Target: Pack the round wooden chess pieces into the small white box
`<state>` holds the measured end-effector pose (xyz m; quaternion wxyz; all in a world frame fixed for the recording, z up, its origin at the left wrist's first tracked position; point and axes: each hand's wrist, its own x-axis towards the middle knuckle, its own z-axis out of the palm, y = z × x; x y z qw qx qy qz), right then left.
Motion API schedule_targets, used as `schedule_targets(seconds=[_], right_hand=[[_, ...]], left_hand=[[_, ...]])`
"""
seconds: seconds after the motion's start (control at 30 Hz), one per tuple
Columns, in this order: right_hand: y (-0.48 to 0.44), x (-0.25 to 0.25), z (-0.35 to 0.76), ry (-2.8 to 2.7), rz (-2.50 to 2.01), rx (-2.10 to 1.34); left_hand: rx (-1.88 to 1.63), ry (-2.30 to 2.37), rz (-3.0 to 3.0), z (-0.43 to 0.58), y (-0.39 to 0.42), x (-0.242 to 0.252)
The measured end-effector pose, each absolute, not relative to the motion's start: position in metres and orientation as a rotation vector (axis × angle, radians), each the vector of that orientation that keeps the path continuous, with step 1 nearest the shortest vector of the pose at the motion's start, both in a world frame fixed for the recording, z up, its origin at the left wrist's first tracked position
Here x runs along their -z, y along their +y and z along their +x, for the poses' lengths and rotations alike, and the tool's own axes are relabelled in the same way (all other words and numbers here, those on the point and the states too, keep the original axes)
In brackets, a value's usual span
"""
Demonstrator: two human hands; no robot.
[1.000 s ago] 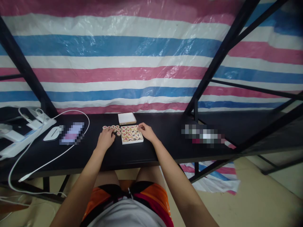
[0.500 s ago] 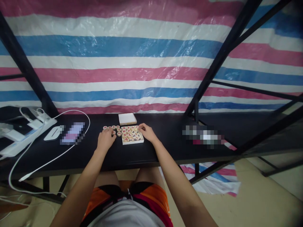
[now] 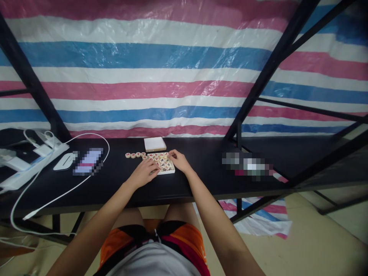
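Observation:
A shallow white box (image 3: 169, 172) holds rows of round Chinese chess pieces (image 3: 163, 161) with red or black characters. My left hand (image 3: 144, 172) reaches over the box's left side, fingers curled and closed at a chess piece, which they largely cover. At the far right corner, my right hand (image 3: 178, 159) pinches the box's rim between thumb and fingers. Left of the box, several loose red-marked pieces (image 3: 138, 154) form a row on the black table. My left hand may hide other loose pieces.
Behind the box lies its white lid (image 3: 155, 144). A pixelated phone (image 3: 88, 161), a white cable (image 3: 61, 200) and a power strip (image 3: 30, 163) occupy the table's left. Another blurred item (image 3: 248, 165) lies to the right, near the black metal frame (image 3: 266, 78).
My left hand has moved right, from the loose pieces onto the box's left side, uncovering part of the row. My right hand keeps its place at the box.

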<state>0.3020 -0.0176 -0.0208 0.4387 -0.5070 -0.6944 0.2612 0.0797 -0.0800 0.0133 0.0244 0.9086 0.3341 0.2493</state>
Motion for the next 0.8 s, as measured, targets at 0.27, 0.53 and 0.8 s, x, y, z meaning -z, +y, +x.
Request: schedule_targets(seconds=[0.27,0.53,0.8], right_hand=[[-0.019,0.020,0.303,-1.725,-1.257,-0.657],[-0.017,0.021,0.303,-1.722,-1.263,-0.663],[-0.019,0.022,0.303,-1.727,-1.260,-0.674]], left_hand=[[-0.762,1.047,2.813,0.080,-0.084,-0.017],[-0.960,1.627,2.580,0.058,-0.068,-0.016],[-0.559,2.405,2.111,0.037,-0.065,-0.010]])
